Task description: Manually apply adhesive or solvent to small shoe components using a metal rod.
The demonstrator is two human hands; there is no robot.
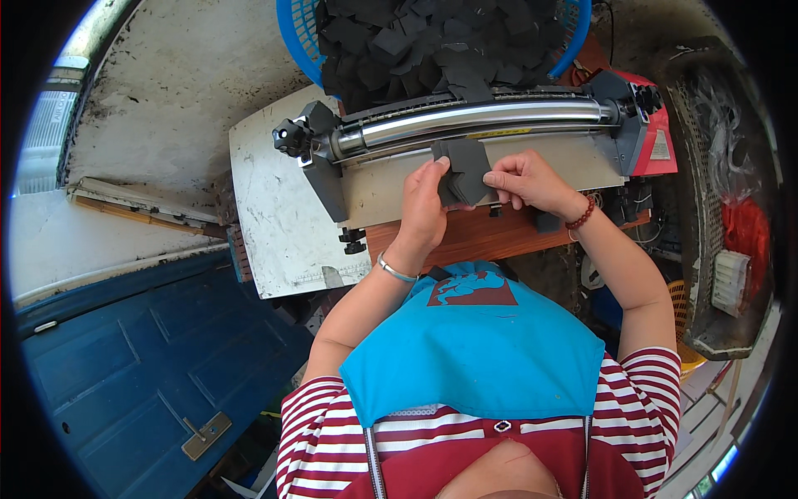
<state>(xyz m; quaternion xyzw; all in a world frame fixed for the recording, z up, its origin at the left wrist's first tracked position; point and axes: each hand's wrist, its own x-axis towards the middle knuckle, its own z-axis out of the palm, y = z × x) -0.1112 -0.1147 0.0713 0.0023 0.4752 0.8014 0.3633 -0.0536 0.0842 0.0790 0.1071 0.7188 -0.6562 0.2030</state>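
In front of the metal roller (490, 118) of a bench machine, my left hand (425, 204) is closed around a stack of thin black cut pieces (450, 188) with notched edges. My right hand (529, 181) has thumb and forefinger pinched at the right edge of a black piece (472, 165) on top. That piece's upper end lies over the machine's pale metal feed plate (557, 155), close below the roller. A blue basket (291, 37) behind the machine is heaped with similar black pieces (391, 41).
A dark knob (291, 135) sits at the machine's left end, and a red and grey housing (644, 125) at its right. A white board (291, 224) extends left. Below left is a blue door (150, 349). Right stands a dark crate (706, 191) holding plastic bags.
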